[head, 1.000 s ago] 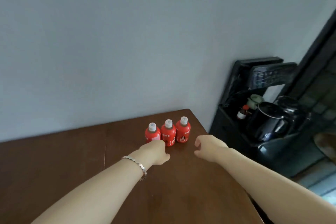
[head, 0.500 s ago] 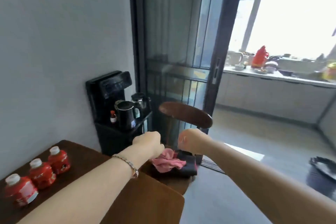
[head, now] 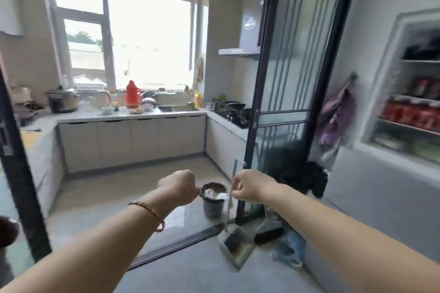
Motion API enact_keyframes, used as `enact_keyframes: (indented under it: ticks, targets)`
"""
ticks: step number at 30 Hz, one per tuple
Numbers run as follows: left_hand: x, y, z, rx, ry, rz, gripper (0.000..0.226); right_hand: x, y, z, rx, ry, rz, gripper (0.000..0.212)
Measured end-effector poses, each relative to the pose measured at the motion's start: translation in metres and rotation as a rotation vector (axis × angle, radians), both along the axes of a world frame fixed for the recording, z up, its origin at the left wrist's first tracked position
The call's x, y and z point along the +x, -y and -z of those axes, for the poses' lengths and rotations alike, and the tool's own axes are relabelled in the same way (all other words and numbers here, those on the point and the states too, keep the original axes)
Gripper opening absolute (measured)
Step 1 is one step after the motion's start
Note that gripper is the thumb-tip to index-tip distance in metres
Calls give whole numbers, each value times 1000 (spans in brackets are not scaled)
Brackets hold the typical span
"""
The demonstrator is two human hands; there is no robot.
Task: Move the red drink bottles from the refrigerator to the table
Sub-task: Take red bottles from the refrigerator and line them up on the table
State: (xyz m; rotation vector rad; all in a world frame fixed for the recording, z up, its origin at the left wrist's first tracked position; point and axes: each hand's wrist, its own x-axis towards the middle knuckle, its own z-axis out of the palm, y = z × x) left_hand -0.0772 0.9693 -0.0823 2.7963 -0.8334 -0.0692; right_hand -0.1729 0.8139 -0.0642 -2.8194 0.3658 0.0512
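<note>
The refrigerator (head: 371,183) stands open at the far right, its shelves blurred. A row of red drink bottles (head: 412,115) fills one shelf there. Both my arms stretch forward at mid-frame. My left hand (head: 179,185) is curled loosely and holds nothing. My right hand (head: 250,185) is curled the same way, also with nothing in it. Both hands are well left of the refrigerator and far from the bottles. The table is out of view.
A black sliding-door frame (head: 264,93) stands between me and the kitchen. A small bin (head: 213,200), a dustpan (head: 235,245) and a broom lie on the floor ahead. A kitchen counter (head: 133,114) runs under the window. Purple cloth (head: 335,114) hangs beside the refrigerator.
My view has swung right, away from the table with three red bottles, past the chair and water dispenser, to the kitchen doorway and open refrigerator. Both hands stay curled and hold nothing.
</note>
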Motion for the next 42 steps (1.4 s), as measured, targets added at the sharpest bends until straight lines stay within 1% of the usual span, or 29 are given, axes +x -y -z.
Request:
enact_keyframes:
  ticks: [3,10,12,15,18,23,27,31,35,38,40,42]
  targets:
    - [-7,139,-19,-24,20,161,24,-34,124,-21,-77,5,174,22]
    - [-14,362,-55,-80,110,487,24,-76,311,-50,-147,54,515,17]
    - [-13,415,-64,-73,146,562,25,-83,350,-61,-157,54,594,17]
    - [-11,502,-77,-132,151,676,21,-93,415,-72,-170,70,763,21]
    - [-13,575,-94,-173,179,780,25,-101,470,-87,-153,115,902,21]
    - [-24,690,-121,-240,195,946,24,-120,555,-110,-222,117,1098,20]
    - [-43,762,-138,-302,184,1044,21,-138,612,-125,-282,126,1178,17]
    - [-60,852,-145,-409,183,1122,19,-156,687,-131,-370,175,1255,13]
    - [-79,940,-154,-526,184,1118,21,-168,775,-140,-414,291,1282,15]
    - [-91,1006,-174,-602,206,1138,24,-174,850,-158,-463,375,1262,12]
    - [-94,1033,-186,-636,195,1152,27,-174,882,-168,-488,399,1241,15]
    - [-98,1079,-192,-630,167,1151,30,-173,935,-171,-465,382,1240,23]
